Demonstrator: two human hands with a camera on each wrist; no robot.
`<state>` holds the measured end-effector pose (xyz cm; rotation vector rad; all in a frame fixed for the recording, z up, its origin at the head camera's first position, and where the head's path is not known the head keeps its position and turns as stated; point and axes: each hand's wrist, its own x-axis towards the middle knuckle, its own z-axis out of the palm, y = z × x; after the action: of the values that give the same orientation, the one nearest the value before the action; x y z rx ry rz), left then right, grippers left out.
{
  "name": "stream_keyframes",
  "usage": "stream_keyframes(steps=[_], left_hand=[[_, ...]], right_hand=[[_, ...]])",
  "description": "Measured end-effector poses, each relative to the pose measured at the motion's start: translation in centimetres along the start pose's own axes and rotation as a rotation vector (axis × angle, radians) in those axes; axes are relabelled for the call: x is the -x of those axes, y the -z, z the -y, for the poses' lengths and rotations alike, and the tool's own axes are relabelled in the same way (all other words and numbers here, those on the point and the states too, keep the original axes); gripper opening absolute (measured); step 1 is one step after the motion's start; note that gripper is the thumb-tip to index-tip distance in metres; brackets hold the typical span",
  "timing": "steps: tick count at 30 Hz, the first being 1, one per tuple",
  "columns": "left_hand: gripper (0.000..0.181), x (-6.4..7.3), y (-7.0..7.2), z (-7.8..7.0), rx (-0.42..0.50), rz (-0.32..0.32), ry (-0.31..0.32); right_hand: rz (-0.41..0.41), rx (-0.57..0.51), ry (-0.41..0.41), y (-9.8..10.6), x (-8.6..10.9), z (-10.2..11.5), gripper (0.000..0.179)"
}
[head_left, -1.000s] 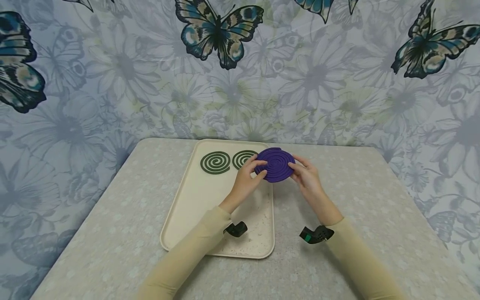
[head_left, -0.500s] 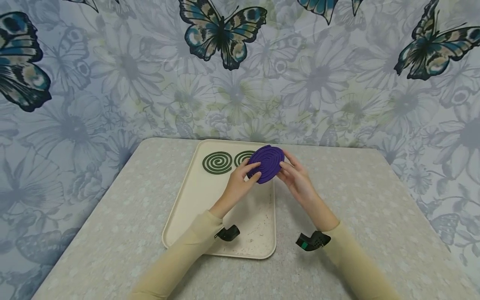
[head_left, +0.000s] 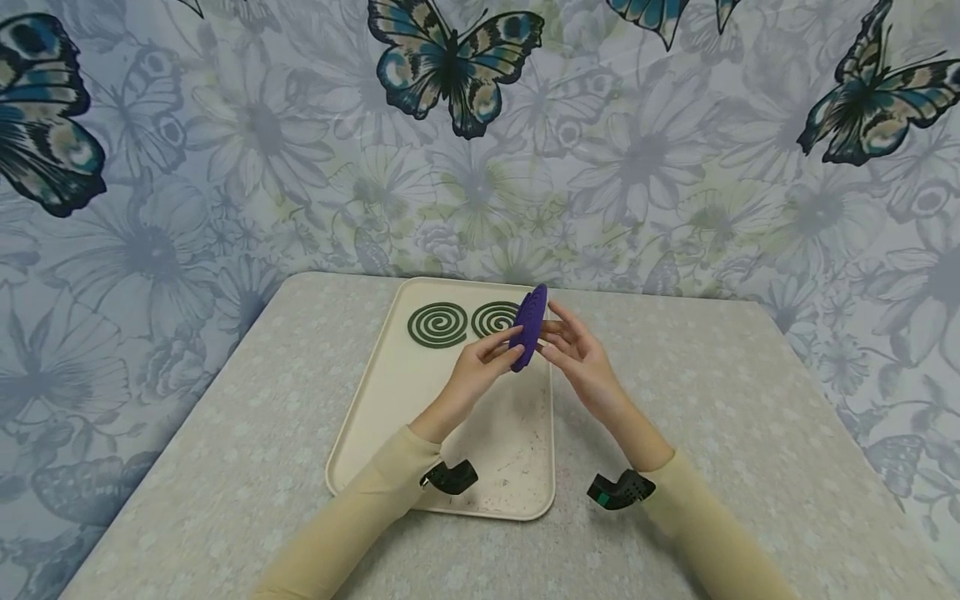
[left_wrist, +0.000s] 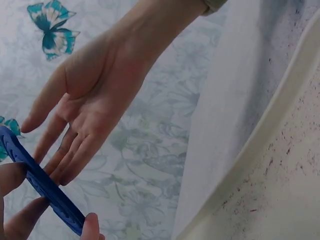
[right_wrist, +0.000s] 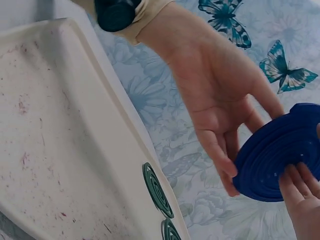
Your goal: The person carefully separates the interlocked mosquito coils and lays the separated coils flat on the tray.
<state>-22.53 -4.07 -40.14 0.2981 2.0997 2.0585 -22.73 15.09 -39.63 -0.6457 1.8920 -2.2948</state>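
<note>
A purple mosquito coil [head_left: 530,327], a tight flat spiral that looks blue in the wrist views, is held upright above the tray's right edge, nearly edge-on in the head view. My left hand [head_left: 472,375] grips it from the left, thumb and fingertips near its rim. From the other side my right hand [head_left: 592,375] reaches in with extended, spread fingers; in the right wrist view its fingertips [right_wrist: 300,182] touch the face of the coil [right_wrist: 270,155]. The right palm [left_wrist: 105,95] shows uncurled in the left wrist view. Coil and fingers partly hide each other.
A cream tray [head_left: 405,408] lies on the table [head_left: 712,392], with dark specks toward its near right part. At its far end lie two green spiral coils, the left coil [head_left: 437,325] and the right coil [head_left: 491,318]. A butterfly-patterned wall [head_left: 480,200] rises behind the table.
The purple coil has turned from facing the head camera to nearly edge-on and shifted slightly left. My right hand has moved from pinching its rim to touching its right face.
</note>
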Motion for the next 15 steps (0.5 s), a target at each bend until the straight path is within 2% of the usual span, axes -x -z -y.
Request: stream_keyframes(steps=[3,8,10,15], left_hand=[[0.040,0.3,-0.2,-0.4,0.007,-0.006,-0.006],[0.039,0.6,-0.5,-1.0,-0.092,-0.021,-0.088],[0.040,0.7,-0.6,-1.1,-0.105,-0.007,-0.102],[0.050,0.7,-0.8,-0.8,-0.070,0.051,-0.090]], right_hand=[[-0.004,0.031,0.051,-0.2,0.3,0.0,0.065],[-0.028,0.048,0.108,-0.7,0.7,0.0,0.065],[-0.036,0.058,0.117,-0.9,0.7,0.1,0.065],[-0.052,0.067,0.111,-1.3,0.9,-0.1,0.068]])
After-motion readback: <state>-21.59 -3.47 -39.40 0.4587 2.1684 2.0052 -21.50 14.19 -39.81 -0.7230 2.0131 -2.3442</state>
